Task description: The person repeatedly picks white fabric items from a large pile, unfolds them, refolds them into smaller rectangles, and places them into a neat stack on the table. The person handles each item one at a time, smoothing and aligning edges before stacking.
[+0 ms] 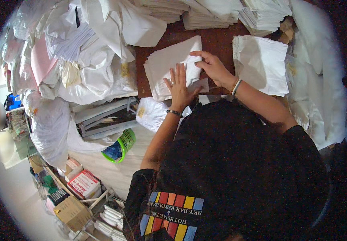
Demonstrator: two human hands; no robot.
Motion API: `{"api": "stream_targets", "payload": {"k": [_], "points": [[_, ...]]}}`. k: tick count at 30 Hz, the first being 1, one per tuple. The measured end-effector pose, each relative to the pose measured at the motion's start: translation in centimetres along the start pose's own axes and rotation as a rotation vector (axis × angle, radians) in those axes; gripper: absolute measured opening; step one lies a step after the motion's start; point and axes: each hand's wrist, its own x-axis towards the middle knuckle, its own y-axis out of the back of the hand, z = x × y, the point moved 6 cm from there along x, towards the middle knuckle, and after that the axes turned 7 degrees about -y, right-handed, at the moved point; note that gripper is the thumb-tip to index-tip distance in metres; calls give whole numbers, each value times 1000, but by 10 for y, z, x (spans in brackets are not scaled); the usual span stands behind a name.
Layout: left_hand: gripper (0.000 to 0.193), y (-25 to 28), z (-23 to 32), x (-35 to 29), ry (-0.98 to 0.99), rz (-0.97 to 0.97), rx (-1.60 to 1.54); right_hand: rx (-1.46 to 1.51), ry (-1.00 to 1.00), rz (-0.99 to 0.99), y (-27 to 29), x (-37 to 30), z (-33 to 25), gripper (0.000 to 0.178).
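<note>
A folded white cloth (160, 69) lies on top of a small stack of similar cloths on the dark red-brown table. My left hand (180, 91) presses flat on its near part, fingers spread. At the cloth's right edge is my right hand (217, 71), its index finger and thumb bent around the folded edge; its other fingers are mostly hidden. Right of my right hand lies a separate pile of folded white cloths (258, 64). A small pale piece (199, 85) shows by the table's near edge, partly under my left thumb.
Stacked white cloths (211, 14) line the table's (217, 38) far side. Loose white linens (97, 76) heap up at the left, with plastic-wrapped bundles at the right. Below left stand a green basket (127, 139), a grey metal frame (105, 116) and a cardboard box (73, 213).
</note>
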Motion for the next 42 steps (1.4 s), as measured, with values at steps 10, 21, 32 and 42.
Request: {"api": "stream_targets", "payload": {"k": [10,21,32,42], "points": [[40,70,19,1,-10,-263,-700,-1219,898,76,-1,-56,-135,45],[23,114,-37,14,216,-61,-562,-810,431,-105,29,-57,-130,31],[48,163,-60,-1,-126,433,-209,-1123,723,54,17,-14,-77,49],[38,86,-68,-47,-54,322,-69,-480,9,157,53,3,51,30]]}}
